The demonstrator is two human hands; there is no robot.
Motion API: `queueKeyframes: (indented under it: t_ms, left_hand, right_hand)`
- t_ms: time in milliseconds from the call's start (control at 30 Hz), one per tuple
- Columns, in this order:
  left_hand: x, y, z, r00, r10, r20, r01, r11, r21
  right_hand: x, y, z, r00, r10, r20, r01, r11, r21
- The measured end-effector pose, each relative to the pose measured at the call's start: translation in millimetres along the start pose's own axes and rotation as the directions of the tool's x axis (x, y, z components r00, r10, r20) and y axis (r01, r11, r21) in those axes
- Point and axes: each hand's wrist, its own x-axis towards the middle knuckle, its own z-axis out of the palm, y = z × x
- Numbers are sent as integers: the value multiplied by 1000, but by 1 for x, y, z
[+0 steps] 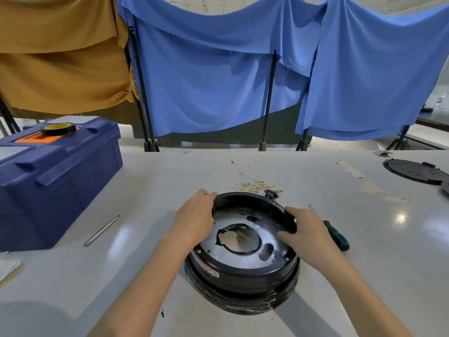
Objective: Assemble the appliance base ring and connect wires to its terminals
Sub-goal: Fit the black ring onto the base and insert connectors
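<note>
Grip, both sides: left hand (194, 218) curls over base ring (243, 273) left rim; right hand (307, 235) clasps right rim; ring sits on tabletop (364, 251); loose wires (252, 184) just behind; screwdriver (336, 235) beside right hand.

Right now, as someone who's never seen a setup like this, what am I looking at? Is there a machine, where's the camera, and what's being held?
There is no machine here: these are a person's two bare hands, filmed by one camera worn on the head, looking forward and down. The left hand and right hand each grip the rim of a black base ring, an appliance part resting on the pale table. Beyond it lies a tangle of thin wires with gold ends. A green-handled screwdriver lies beside the right hand, a metal rod to the left, near a blue toolbox with a tape roll on top. A black disc sits far right; cloths hang behind.
</note>
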Motion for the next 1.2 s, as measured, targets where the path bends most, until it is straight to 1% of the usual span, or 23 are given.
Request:
queueKeyframes:
  t_ms: [33, 100, 167, 233, 300, 400, 467, 567, 600, 633, 667, 700, 733, 767, 833, 867, 900, 1000, 1067, 1133, 1200]
  left_hand:
    - [-1, 3, 1, 999, -18, -28, 19, 999, 33]
    - [-5, 6, 1, 994, -58, -96, 69, 991, 118]
    - [-8, 5, 0, 987, -88, -133, 119, 961, 249]
    - [-9, 0, -2, 981, -132, -141, 173, 926, 335]
    - [-8, -4, -5, 973, -185, -141, 225, 900, 373]
    - [-6, -9, -6, 958, -232, -166, 279, 882, 380]
    - [-4, -10, -5, 959, -223, -172, 272, 896, 352]
    - [0, -9, 1, 981, -125, -146, 161, 951, 264]
    - [2, -8, 4, 988, -89, -129, 119, 962, 245]
    - [3, -9, 6, 992, -48, -117, 75, 967, 243]
    - [5, -9, 7, 994, 2, -112, 26, 969, 247]
    - [6, -10, 8, 992, 61, -108, -33, 969, 244]
    - [8, -9, 9, 986, 130, -99, -105, 968, 227]
    - [9, -7, 10, 975, 206, -79, -187, 962, 201]
    - [10, 1, 13, 937, 348, -8, -343, 926, 155]
    - [10, 6, 15, 918, 395, 35, -396, 910, 123]
    - [10, 10, 18, 907, 415, 78, -420, 904, 77]
    - [8, 13, 25, 904, 379, 197, -369, 925, -84]
    - [7, 11, 27, 905, 349, 244, -323, 936, -140]
    - [7, 9, 28, 905, 343, 251, -311, 937, -159]
    - [6, 9, 29, 905, 348, 247, -317, 936, -155]
  right_hand:
    - [3, -2, 2, 999, -2, -39, 2, 1000, -5]
    - [10, -3, 4, 997, -15, -75, 18, 999, 49]
    - [21, -2, 5, 1000, -10, -26, 14, 987, 159]
    - [36, 0, 9, 999, -25, 44, 10, 953, 301]
    - [49, -2, 15, 995, -60, 85, 20, 912, 409]
    - [61, -4, 23, 989, -88, 117, 16, 858, 513]
    - [65, -2, 26, 987, -120, 111, 41, 839, 542]
    - [69, 5, 27, 985, -153, 77, 80, 808, 584]
    - [70, 7, 27, 992, -127, 24, 87, 794, 602]
    - [74, 11, 26, 996, -71, -58, 92, 787, 610]
    - [79, 15, 25, 989, -2, -146, 89, 799, 594]
    - [84, 20, 24, 975, 51, -216, 78, 834, 547]
    - [90, 25, 24, 965, 74, -252, 58, 876, 480]
    - [96, 29, 25, 965, 70, -251, 39, 913, 405]
    - [108, 39, 31, 981, 26, -192, 24, 967, 254]
    - [113, 42, 36, 987, -2, -161, 31, 983, 183]
    - [118, 44, 41, 991, -27, -132, 43, 991, 125]
    - [130, 47, 55, 997, -33, -75, 33, 999, -9]
    - [135, 48, 58, 997, -9, -72, 2, 995, -95]
    - [138, 49, 60, 996, -8, -88, -1, 995, -98]
    - [139, 50, 61, 993, -11, -114, 8, 999, -34]
